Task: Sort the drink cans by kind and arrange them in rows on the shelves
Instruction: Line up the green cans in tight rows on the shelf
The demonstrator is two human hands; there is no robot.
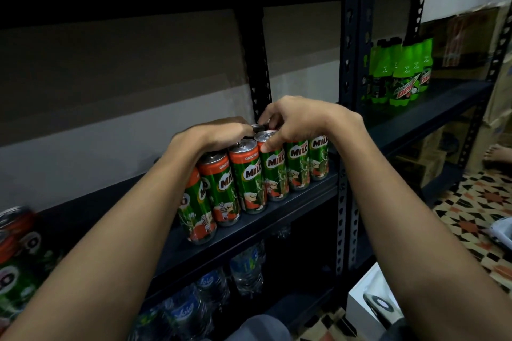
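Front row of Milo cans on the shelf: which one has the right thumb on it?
The fourth can from the left. The right hand presses its thumb on that can's orange band under the rim; the other front cans show no thumb on their faces.

Green soda bottles (399, 75) stand above water bottles (243, 268).

Single head view, close, downward toward shelf (277, 210)

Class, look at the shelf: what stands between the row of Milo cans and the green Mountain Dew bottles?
In the head view, a black perforated shelf upright stands between the Milo cans and the Mountain Dew bottles.
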